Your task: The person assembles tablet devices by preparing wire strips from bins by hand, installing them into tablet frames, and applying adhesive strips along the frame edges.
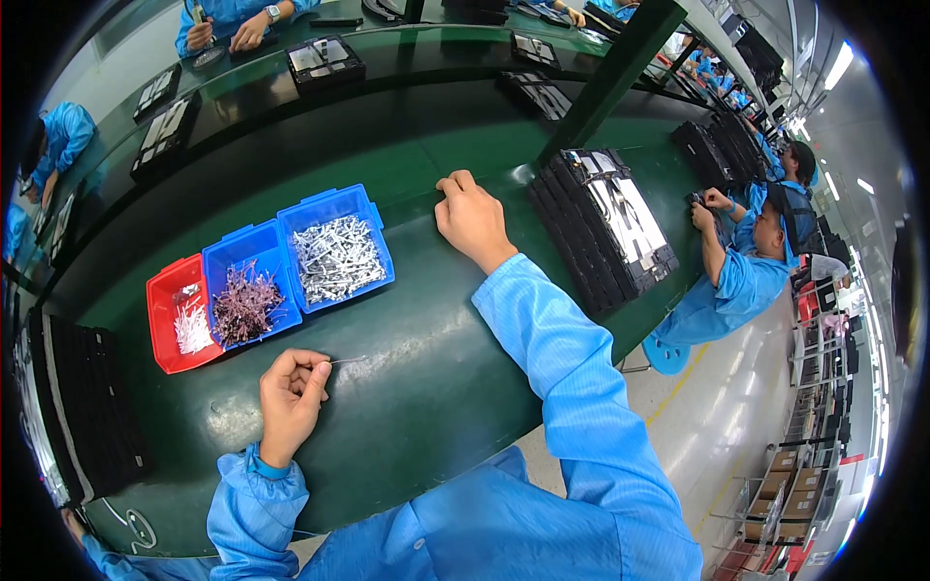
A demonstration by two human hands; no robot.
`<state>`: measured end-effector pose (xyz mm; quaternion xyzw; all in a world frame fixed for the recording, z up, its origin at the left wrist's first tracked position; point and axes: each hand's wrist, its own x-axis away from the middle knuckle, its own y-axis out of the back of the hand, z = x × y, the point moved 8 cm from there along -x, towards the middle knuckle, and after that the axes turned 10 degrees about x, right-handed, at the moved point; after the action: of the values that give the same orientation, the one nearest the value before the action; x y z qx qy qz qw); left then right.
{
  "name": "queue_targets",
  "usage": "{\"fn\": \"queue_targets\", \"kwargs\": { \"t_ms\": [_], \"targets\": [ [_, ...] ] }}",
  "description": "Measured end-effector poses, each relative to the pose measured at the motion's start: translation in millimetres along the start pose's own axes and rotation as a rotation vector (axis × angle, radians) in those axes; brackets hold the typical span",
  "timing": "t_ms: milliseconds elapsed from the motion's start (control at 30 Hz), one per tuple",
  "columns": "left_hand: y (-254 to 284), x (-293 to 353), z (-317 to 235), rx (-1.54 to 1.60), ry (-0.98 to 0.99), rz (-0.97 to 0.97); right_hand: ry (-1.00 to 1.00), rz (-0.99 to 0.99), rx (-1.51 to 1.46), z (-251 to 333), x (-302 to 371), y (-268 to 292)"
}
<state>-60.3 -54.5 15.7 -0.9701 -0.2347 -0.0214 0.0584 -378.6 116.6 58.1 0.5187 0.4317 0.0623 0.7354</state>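
Observation:
My left hand pinches a thin pale wire between thumb and forefinger, low over the green table. Ahead of that hand are three joined bins: a red bin with small white pieces, a blue bin with purplish-brown thin wires, and another blue bin with silvery-white small parts. My right hand is farther forward, close to the table's far edge, its fingers curled in. Whether anything sits inside those fingers is hidden. Both arms wear blue sleeves.
A stack of black trays holding silver-topped devices stands right of my right hand, beside a green post. Another black stack is at the left. Black trays sit on the line beyond. A co-worker in blue works at the right.

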Motion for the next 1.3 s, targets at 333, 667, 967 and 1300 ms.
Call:
{"fn": "queue_targets", "kwargs": {
  "t_ms": [333,667,967,1300],
  "targets": [
    [1.1,-0.2,1.4,-0.003,-0.005,0.000,-0.001,-0.002,0.001,0.7,-0.2,0.9],
    [0.7,-0.1,1.1,0.000,-0.007,-0.005,0.006,-0.019,-0.002,0.5,0.3,0.8],
    [0.8,-0.5,1.6,0.003,-0.015,0.001,0.008,-0.008,0.005,0.4,0.2,0.5],
    [0.1,0.1,0.4,-0.002,-0.015,0.000,0.020,-0.035,0.010,-0.6,1.1,-1.3]
  ]
}}
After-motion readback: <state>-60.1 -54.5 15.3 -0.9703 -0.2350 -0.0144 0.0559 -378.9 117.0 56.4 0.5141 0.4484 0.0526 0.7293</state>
